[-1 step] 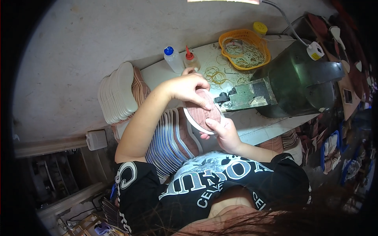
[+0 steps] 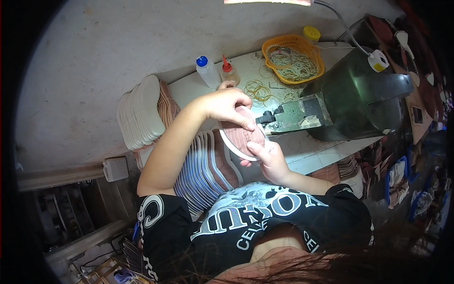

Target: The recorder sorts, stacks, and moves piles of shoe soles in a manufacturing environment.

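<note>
A pinkish-brown shoe sole [image 2: 238,137] with fine pale stripes and a white rim is held between my two hands. My left hand [image 2: 226,105] reaches over its far end, thumb pressed on the striped face. At the near right end, my right hand [image 2: 271,158] grips the rim, thumb on top and fingers underneath. The sole's right edge lies close against the small dark head [image 2: 267,117] of a green machine [image 2: 350,102]. Whether that head touches the sole, I cannot tell.
Left of my hands stand striped soles [image 2: 201,163] in a row and a stack of white soles [image 2: 145,106]. Behind are a blue-capped bottle [image 2: 206,73], a red-tipped bottle [image 2: 229,75], loose yellow bands [image 2: 257,91] and an orange basket [image 2: 270,47] of cords. A lamp [image 2: 267,1] hangs above.
</note>
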`<action>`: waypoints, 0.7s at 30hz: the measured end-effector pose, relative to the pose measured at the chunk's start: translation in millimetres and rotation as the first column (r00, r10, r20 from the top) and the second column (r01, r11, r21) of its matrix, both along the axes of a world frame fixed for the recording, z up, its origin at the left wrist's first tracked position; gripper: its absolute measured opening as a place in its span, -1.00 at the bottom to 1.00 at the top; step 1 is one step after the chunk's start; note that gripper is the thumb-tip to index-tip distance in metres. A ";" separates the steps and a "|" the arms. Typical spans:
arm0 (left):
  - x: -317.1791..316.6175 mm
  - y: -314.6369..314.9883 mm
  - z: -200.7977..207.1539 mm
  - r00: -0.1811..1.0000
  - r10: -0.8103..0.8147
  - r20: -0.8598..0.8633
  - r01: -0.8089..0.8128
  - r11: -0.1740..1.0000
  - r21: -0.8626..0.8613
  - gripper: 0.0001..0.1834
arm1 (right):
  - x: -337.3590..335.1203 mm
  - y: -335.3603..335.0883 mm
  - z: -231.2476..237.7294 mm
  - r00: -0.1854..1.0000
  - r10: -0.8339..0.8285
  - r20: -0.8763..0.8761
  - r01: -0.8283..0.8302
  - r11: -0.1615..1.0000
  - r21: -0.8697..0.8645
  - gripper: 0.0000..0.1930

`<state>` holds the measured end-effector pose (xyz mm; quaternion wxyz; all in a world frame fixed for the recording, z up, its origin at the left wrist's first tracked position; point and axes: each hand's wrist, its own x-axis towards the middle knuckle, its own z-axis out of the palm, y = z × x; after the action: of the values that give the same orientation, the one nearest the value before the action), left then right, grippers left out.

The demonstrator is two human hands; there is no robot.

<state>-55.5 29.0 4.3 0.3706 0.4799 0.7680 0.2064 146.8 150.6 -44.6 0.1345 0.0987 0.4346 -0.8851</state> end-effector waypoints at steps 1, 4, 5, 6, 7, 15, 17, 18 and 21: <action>-2.9 3.4 0.1 1.000 -0.002 0.015 0.004 0.997 -0.078 -0.50 | -1.5 0.8 0.5 1.000 -0.014 0.006 0.014 1.000 0.001 -0.73; -6.5 1.1 -2.7 0.997 0.051 0.063 -0.051 0.999 -0.009 -0.54 | -3.1 5.2 2.0 0.999 0.020 0.033 -0.020 1.000 -0.005 -0.71; -9.0 1.6 -2.1 0.978 0.069 0.197 -0.058 0.997 -0.060 -0.55 | -2.5 6.3 2.2 0.999 0.017 0.034 -0.017 1.000 -0.003 -0.71; -12.2 -0.6 -5.0 0.979 0.067 0.195 -0.056 0.997 -0.059 -0.55 | -3.7 7.0 1.6 1.000 0.028 0.001 -0.028 1.000 -0.005 -0.70; -15.3 -3.8 -10.6 0.976 0.088 0.198 -0.083 0.996 -0.032 -0.56 | -5.1 7.4 1.1 0.999 0.039 -0.031 -0.040 0.999 -0.007 -0.68; -6.6 -14.9 -7.8 0.983 0.144 0.111 -0.146 0.989 0.017 -0.57 | -8.3 6.3 4.3 1.000 -0.003 -0.014 0.003 0.999 -0.046 -0.67; -2.6 -17.0 -7.6 0.970 0.204 0.135 -0.207 0.978 0.007 -0.56 | -9.0 6.7 5.2 0.999 -0.025 -0.029 0.024 0.999 -0.043 -0.67; -1.1 -19.3 -7.8 0.969 0.209 0.134 -0.212 0.977 0.006 -0.56 | -8.9 6.5 3.2 0.999 -0.021 -0.043 0.019 0.999 -0.034 -0.67; 3.9 -26.1 -11.6 0.955 0.234 0.181 -0.244 0.969 0.037 -0.57 | -9.0 5.6 2.1 0.999 -0.035 -0.034 0.033 0.998 -0.046 -0.67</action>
<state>-51.6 2.9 -7.3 0.3946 0.3741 0.7784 0.3136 137.9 156.2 -42.5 0.1141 0.0877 0.4150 -0.8984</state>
